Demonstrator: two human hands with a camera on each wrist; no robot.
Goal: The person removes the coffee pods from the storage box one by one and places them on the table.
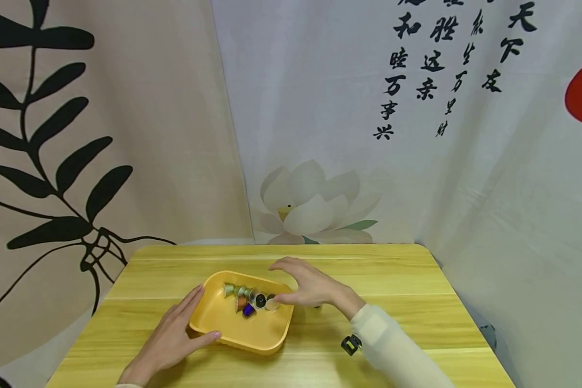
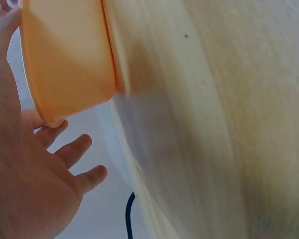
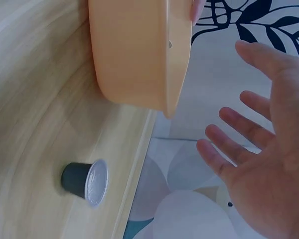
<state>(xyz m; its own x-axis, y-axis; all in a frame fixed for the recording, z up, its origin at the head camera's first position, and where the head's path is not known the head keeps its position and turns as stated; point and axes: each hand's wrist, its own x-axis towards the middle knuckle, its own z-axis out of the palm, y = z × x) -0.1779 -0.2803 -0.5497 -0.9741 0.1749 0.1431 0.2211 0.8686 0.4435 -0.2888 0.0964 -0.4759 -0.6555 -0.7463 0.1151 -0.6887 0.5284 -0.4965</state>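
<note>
A yellow tray stands on the table, with several coffee capsules clustered toward its back: green, brown, blue, black and pale ones. My left hand holds the tray's left end, thumb at the near side and fingers along the left edge. Over the tray's right rim hovers my right hand, fingers loosely spread and nothing visible in them; the right wrist view shows it apart from the tray. One dark capsule with a silver lid lies on its side on the table, largely hidden by my right hand in the head view.
The wooden table reaches back to a hanging cloth printed with a lotus and characters. Printed dark leaves cover the cloth at left. A small black device sits at my right wrist.
</note>
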